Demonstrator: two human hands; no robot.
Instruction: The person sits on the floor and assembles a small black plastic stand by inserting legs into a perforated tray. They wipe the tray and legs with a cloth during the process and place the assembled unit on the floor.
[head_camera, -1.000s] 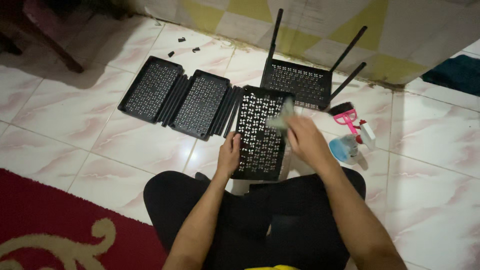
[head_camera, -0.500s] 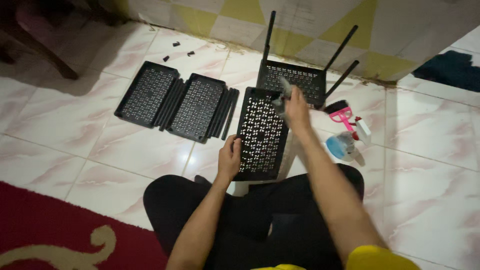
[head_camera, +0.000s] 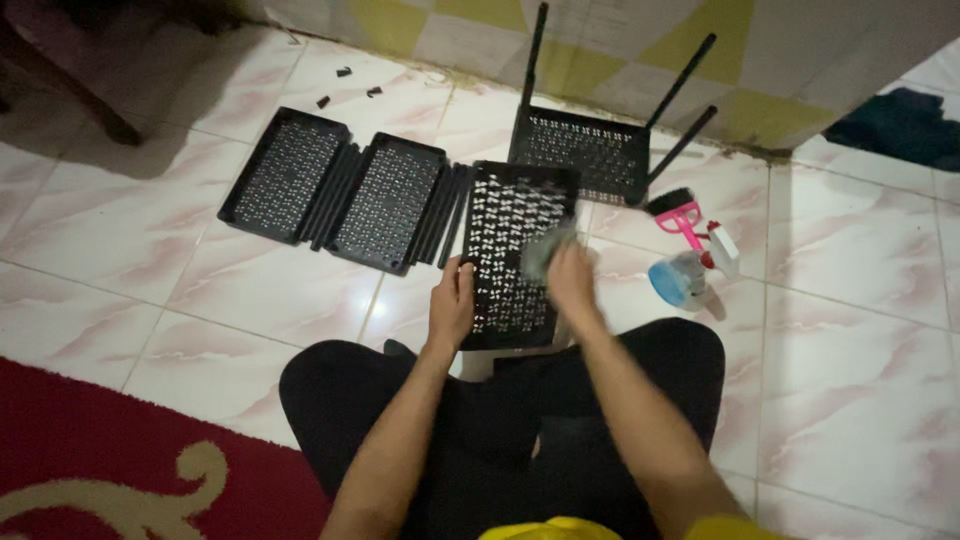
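Note:
A black perforated plastic shelf tray (head_camera: 505, 225) leans against my lap on the tiled floor. My left hand (head_camera: 452, 300) grips its left edge. My right hand (head_camera: 570, 275) presses a grey cloth (head_camera: 543, 252) against the tray's right side; the hand is blurred with motion. My legs in black trousers fill the bottom of the view.
Two more black perforated trays (head_camera: 285, 175) (head_camera: 390, 202) lie side by side to the left with black poles between them. A tray with upright poles (head_camera: 585, 150) stands by the wall. A pink brush (head_camera: 680, 218) and a blue spray bottle (head_camera: 685, 275) lie at right. A red rug (head_camera: 90, 450) lies bottom left.
My right hand with the cloth went up toward the tray's far end, then came back down to its middle right. My left hand stayed on the tray's edge.

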